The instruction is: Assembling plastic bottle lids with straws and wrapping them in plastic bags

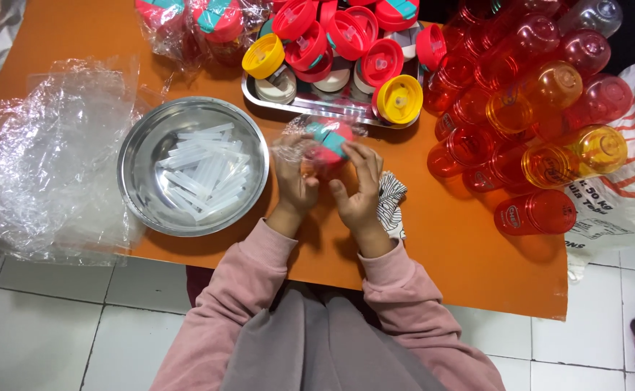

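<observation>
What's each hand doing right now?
Left hand: closed on the plastic-wrapped red bottle.
Right hand: closed on the same bottle.

Both hands (328, 185) together, fingers curled inward.

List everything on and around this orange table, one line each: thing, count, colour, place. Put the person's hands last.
Table: one, orange, fills the middle of the view.
Steel bowl: one, silver, left of the hands.
Straws: many, clear white, piled in the bowl.
Steel tray: one, silver, beyond the hands.
Lids: many, mostly red, two yellow, heaped on the tray.
Bottles: many, red and some amber, lying on the table's right side.
Wrapped bottles: at least two, red with teal, top edge.
Plastic film: crumpled heap, clear, far left.
Patterned cloth: one, black and white, beside the right hand.
Floor tiles: white, below the table.
Wrapped lid: one, red and teal, held in both hands.
Left hand: grips the wrapped lid.
Right hand: grips the wrapped lid.
</observation>
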